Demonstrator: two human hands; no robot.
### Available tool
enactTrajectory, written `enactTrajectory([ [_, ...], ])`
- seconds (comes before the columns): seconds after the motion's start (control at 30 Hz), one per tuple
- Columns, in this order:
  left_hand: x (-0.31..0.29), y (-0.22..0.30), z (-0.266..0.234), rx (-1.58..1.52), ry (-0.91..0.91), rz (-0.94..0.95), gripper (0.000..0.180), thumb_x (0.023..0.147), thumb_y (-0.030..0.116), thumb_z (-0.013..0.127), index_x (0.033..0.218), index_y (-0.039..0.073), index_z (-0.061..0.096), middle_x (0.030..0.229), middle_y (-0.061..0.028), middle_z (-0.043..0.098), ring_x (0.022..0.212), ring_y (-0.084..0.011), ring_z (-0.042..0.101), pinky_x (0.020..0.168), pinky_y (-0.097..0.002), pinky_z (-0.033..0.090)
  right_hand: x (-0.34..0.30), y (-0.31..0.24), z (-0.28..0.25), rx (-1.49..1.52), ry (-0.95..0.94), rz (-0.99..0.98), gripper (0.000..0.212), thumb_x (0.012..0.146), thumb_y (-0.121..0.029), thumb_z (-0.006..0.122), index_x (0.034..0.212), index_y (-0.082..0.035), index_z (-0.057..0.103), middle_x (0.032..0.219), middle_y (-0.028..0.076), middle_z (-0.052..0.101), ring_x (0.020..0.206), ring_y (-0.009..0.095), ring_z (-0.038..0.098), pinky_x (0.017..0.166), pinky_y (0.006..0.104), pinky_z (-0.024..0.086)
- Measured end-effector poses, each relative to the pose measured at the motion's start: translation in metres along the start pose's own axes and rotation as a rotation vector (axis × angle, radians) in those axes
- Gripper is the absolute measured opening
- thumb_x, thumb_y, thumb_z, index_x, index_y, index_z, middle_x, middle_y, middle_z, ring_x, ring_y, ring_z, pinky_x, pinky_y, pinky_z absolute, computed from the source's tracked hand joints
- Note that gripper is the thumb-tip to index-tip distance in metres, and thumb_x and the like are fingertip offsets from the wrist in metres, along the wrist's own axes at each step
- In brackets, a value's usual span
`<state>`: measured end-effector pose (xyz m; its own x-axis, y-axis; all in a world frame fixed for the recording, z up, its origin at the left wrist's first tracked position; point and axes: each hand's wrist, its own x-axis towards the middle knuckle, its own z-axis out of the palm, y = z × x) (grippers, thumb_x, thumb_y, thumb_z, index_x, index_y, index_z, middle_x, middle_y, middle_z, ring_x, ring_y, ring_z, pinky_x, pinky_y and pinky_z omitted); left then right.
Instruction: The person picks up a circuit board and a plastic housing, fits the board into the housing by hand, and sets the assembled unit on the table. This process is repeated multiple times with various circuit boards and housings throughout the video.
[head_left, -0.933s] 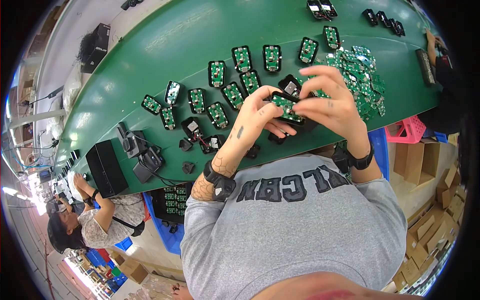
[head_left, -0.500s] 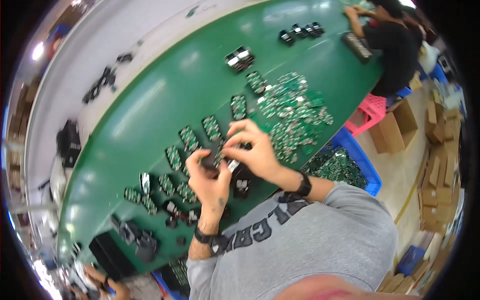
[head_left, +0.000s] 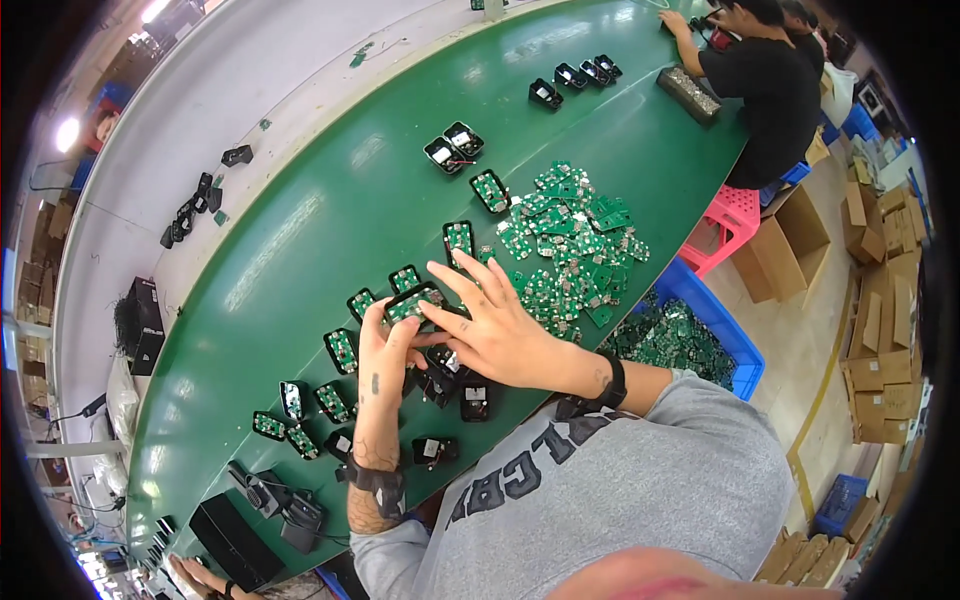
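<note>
My left hand [head_left: 383, 345] is closed around a black plastic housing with a green circuit board [head_left: 415, 302] in it, held above the table. Over its near right side stretches my right hand [head_left: 492, 328], its fingers extended and spread; one fingertip touches the board's edge. Beyond and left of the hands lie several housings fitted with boards, among them one housing [head_left: 341, 350] and another [head_left: 458, 238]. A heap of loose green circuit boards [head_left: 575, 240] spreads right of my right hand. Black housings with white parts inside, such as one [head_left: 475, 402], sit close to my body, partly under my hands.
The green table [head_left: 270, 250] curves along a pale ledge. A blue bin [head_left: 740, 350] of boards stands below its right edge, near a pink stool [head_left: 728, 230]. A black box [head_left: 235, 540] lies near left. A co-worker [head_left: 775, 85] sits at the far right.
The housing with its board is now raised and tilted in my left hand. My right hand has gone from a pinch to spread fingers. The view has shifted slightly.
</note>
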<state>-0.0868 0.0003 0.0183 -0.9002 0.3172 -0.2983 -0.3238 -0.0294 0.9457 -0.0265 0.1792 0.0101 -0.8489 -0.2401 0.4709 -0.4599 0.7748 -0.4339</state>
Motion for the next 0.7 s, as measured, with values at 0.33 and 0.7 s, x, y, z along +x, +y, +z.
enactTrajectory([
  [0.33,0.152,0.022,-0.125,0.943,0.205,0.282,0.04,0.081,0.021,0.069,0.111,-0.004,0.064,0.09,-0.0221,0.066,0.063,-0.029,0.067,0.062,-0.0369,0.055,-0.025,0.104,-0.062,0.143,0.236,0.408,0.023,0.085,-0.01,0.064,0.106,-0.007,0.071,0.119,0.01,0.065,0.115,0.026,0.057,0.1,0.0367,0.043],
  [0.7,0.253,0.03,0.002,1.136,0.01,0.253,0.04,0.084,0.038,0.062,0.097,0.0,0.068,0.085,-0.0173,0.071,0.072,-0.032,0.07,0.075,-0.0409,0.055,0.011,0.159,-0.068,0.01,0.078,0.517,0.02,0.086,-0.015,0.064,0.098,-0.001,0.071,0.096,0.013,0.07,0.084,0.025,0.067,0.077,0.0328,0.051],
])
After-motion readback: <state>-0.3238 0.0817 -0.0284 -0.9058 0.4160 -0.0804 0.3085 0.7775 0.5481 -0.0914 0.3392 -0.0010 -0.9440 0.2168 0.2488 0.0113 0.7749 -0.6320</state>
